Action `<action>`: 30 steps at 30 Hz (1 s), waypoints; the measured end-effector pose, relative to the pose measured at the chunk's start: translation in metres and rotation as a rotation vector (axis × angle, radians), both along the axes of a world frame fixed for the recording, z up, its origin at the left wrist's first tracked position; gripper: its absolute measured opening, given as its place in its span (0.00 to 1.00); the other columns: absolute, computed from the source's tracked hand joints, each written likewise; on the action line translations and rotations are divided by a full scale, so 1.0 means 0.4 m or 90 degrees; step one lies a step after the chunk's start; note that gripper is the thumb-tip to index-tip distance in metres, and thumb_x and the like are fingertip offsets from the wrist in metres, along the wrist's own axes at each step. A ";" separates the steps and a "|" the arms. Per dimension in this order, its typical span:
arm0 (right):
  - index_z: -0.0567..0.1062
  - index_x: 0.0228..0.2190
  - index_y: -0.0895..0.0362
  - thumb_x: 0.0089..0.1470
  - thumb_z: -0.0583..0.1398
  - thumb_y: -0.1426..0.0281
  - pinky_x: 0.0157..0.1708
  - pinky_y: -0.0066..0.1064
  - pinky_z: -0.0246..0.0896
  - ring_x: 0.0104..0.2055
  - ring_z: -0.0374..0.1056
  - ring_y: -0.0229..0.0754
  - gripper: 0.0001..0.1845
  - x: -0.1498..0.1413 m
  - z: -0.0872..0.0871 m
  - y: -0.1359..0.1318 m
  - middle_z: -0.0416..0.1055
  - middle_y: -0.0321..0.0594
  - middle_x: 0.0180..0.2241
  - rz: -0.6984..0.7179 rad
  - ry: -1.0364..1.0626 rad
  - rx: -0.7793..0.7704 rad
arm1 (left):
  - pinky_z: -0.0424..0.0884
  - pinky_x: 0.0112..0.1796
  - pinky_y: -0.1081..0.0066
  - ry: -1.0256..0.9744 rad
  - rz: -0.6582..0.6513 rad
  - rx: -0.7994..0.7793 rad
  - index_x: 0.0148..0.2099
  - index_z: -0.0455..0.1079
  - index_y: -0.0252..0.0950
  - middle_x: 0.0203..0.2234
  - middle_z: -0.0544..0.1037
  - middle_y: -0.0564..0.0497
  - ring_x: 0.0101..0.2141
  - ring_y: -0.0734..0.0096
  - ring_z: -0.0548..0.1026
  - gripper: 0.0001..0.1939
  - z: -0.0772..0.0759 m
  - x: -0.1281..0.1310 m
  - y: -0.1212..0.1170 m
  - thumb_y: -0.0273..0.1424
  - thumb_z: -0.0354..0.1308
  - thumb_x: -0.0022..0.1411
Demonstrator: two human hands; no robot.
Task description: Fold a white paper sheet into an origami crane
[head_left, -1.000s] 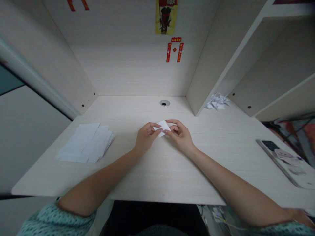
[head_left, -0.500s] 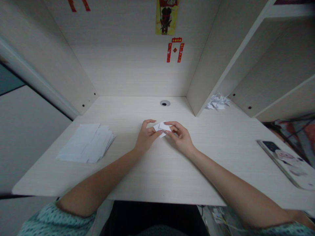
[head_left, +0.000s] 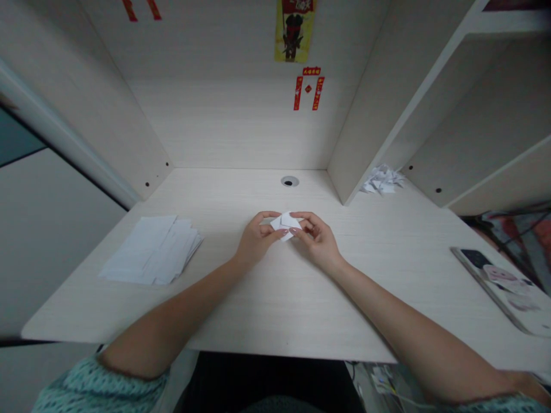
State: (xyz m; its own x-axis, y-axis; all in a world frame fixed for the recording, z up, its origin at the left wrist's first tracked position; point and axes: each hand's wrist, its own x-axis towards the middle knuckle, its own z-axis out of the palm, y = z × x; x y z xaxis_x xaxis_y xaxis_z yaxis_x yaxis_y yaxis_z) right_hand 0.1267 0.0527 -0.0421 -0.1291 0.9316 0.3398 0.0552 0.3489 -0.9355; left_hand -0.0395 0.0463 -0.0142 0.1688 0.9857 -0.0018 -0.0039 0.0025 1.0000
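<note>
A small piece of folded white paper (head_left: 286, 221) is held up between my two hands, just above the middle of the desk. Crease lines and overlapping flaps show on its face. My left hand (head_left: 257, 234) pinches its left side, thumb on the near face and index finger along the top. On the opposite side, my right hand (head_left: 316, 234) grips the paper with its thumb low and index finger at the upper edge. The other fingers curl behind and are partly hidden.
To the left lies a stack of white paper sheets (head_left: 146, 249). Several folded white paper pieces (head_left: 382, 179) are heaped behind the upright divider (head_left: 359, 137). A phone (head_left: 501, 287) rests at the right. A cable hole (head_left: 290, 181) sits near the back panel.
My left index finger has moved onto the paper's top edge, and my thumbs have drawn slightly apart. The view has shifted a little.
</note>
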 end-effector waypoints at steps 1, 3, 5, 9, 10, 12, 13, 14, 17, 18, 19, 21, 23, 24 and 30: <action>0.71 0.42 0.55 0.50 0.62 0.64 0.29 0.29 0.55 0.25 0.59 0.36 0.17 0.000 0.000 0.000 0.63 0.32 0.22 0.001 0.002 -0.001 | 0.59 0.23 0.80 0.003 0.003 0.001 0.47 0.65 0.35 0.17 0.73 0.58 0.19 0.79 0.68 0.24 -0.002 -0.001 0.001 0.34 0.65 0.47; 0.71 0.42 0.55 0.50 0.62 0.64 0.29 0.29 0.54 0.25 0.59 0.36 0.17 0.001 -0.001 0.002 0.63 0.32 0.22 0.001 0.010 -0.006 | 0.61 0.24 0.79 0.010 0.013 0.000 0.50 0.66 0.34 0.17 0.74 0.57 0.21 0.78 0.69 0.26 -0.009 -0.001 0.003 0.34 0.64 0.48; 0.71 0.43 0.55 0.50 0.62 0.64 0.29 0.28 0.54 0.26 0.59 0.36 0.17 0.000 -0.002 0.005 0.64 0.32 0.23 -0.001 0.023 -0.020 | 0.63 0.27 0.79 0.009 0.025 -0.005 0.53 0.66 0.34 0.19 0.76 0.55 0.23 0.77 0.71 0.27 -0.019 0.000 0.007 0.34 0.63 0.50; 0.71 0.43 0.54 0.49 0.62 0.62 0.31 0.29 0.57 0.28 0.62 0.37 0.19 -0.003 -0.003 0.008 0.68 0.34 0.25 0.009 0.050 -0.051 | 0.65 0.28 0.77 0.023 0.052 -0.002 0.54 0.67 0.33 0.23 0.79 0.52 0.25 0.74 0.73 0.27 -0.029 -0.001 0.010 0.37 0.61 0.51; 0.70 0.43 0.54 0.48 0.63 0.62 0.31 0.29 0.58 0.28 0.63 0.37 0.20 -0.005 -0.003 0.008 0.69 0.34 0.26 0.014 0.057 -0.058 | 0.64 0.27 0.77 0.046 0.062 0.007 0.53 0.68 0.33 0.23 0.79 0.52 0.25 0.74 0.72 0.27 -0.029 -0.001 0.009 0.38 0.62 0.51; 0.69 0.45 0.54 0.44 0.66 0.62 0.30 0.29 0.59 0.27 0.64 0.37 0.25 -0.007 -0.004 0.005 0.71 0.34 0.27 0.024 0.071 -0.077 | 0.63 0.25 0.77 0.098 0.078 0.033 0.52 0.69 0.34 0.23 0.79 0.52 0.24 0.73 0.71 0.27 -0.026 -0.001 0.005 0.39 0.61 0.51; 0.68 0.45 0.54 0.42 0.67 0.62 0.30 0.29 0.59 0.27 0.64 0.36 0.28 -0.008 -0.004 0.004 0.71 0.34 0.28 0.027 0.078 -0.089 | 0.62 0.24 0.77 0.118 0.081 0.047 0.52 0.70 0.35 0.23 0.79 0.53 0.23 0.73 0.71 0.26 -0.024 -0.001 0.002 0.40 0.61 0.51; 0.68 0.46 0.54 0.41 0.68 0.62 0.29 0.29 0.59 0.26 0.64 0.36 0.30 -0.009 -0.005 0.003 0.72 0.35 0.28 0.028 0.085 -0.101 | 0.62 0.25 0.76 0.133 0.079 0.060 0.52 0.70 0.35 0.24 0.79 0.53 0.23 0.73 0.71 0.26 -0.021 -0.001 -0.001 0.41 0.61 0.51; 0.68 0.46 0.54 0.38 0.69 0.62 0.28 0.29 0.60 0.25 0.65 0.36 0.32 -0.012 -0.004 -0.001 0.72 0.34 0.27 0.023 0.111 -0.131 | 0.62 0.26 0.76 0.160 0.063 0.083 0.51 0.70 0.35 0.23 0.79 0.53 0.25 0.73 0.71 0.25 -0.012 0.002 -0.008 0.41 0.60 0.52; 0.68 0.46 0.54 0.38 0.69 0.62 0.29 0.29 0.61 0.26 0.65 0.36 0.31 -0.013 -0.004 -0.001 0.72 0.34 0.27 0.024 0.122 -0.140 | 0.62 0.26 0.76 0.167 0.056 0.087 0.51 0.70 0.35 0.23 0.79 0.53 0.24 0.73 0.71 0.25 -0.010 0.002 -0.009 0.41 0.60 0.52; 0.68 0.45 0.54 0.38 0.69 0.62 0.29 0.29 0.61 0.26 0.66 0.37 0.31 -0.014 -0.004 -0.001 0.72 0.34 0.26 0.028 0.134 -0.148 | 0.62 0.26 0.77 0.171 0.051 0.089 0.50 0.71 0.35 0.22 0.78 0.54 0.24 0.73 0.71 0.25 -0.009 0.002 -0.010 0.41 0.60 0.52; 0.68 0.45 0.54 0.38 0.69 0.62 0.30 0.30 0.63 0.28 0.67 0.38 0.31 -0.016 -0.004 -0.001 0.73 0.34 0.27 0.039 0.157 -0.156 | 0.61 0.25 0.77 0.171 0.043 0.089 0.50 0.71 0.35 0.20 0.77 0.55 0.23 0.74 0.70 0.24 -0.009 0.002 -0.009 0.41 0.60 0.52; 0.69 0.44 0.54 0.38 0.69 0.63 0.32 0.31 0.64 0.30 0.69 0.39 0.30 -0.016 -0.005 0.000 0.74 0.36 0.29 0.046 0.170 -0.155 | 0.61 0.25 0.77 0.162 0.040 0.090 0.49 0.71 0.35 0.20 0.76 0.55 0.23 0.74 0.70 0.24 -0.012 0.002 -0.007 0.41 0.61 0.52; 0.69 0.44 0.54 0.38 0.69 0.63 0.33 0.31 0.64 0.31 0.69 0.39 0.30 -0.016 -0.006 0.000 0.74 0.36 0.30 0.047 0.172 -0.153 | 0.61 0.26 0.77 0.155 0.041 0.091 0.49 0.71 0.35 0.20 0.76 0.55 0.23 0.74 0.71 0.24 -0.014 0.002 -0.006 0.40 0.61 0.52; 0.71 0.44 0.55 0.41 0.67 0.63 0.36 0.33 0.64 0.33 0.70 0.41 0.27 -0.008 0.003 -0.003 0.76 0.38 0.32 0.044 0.162 -0.151 | 0.65 0.29 0.76 0.110 0.063 0.092 0.48 0.71 0.35 0.23 0.79 0.53 0.26 0.72 0.73 0.22 -0.017 0.001 -0.001 0.39 0.62 0.51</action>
State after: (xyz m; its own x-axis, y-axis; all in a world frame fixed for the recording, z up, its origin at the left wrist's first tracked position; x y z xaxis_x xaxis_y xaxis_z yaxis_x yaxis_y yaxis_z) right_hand 0.1233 0.0516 -0.0409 -0.1331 0.9805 0.1449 -0.2064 0.1156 -0.9716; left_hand -0.0392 0.0460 -0.0209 0.0805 0.9895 0.1204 0.1741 -0.1329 0.9757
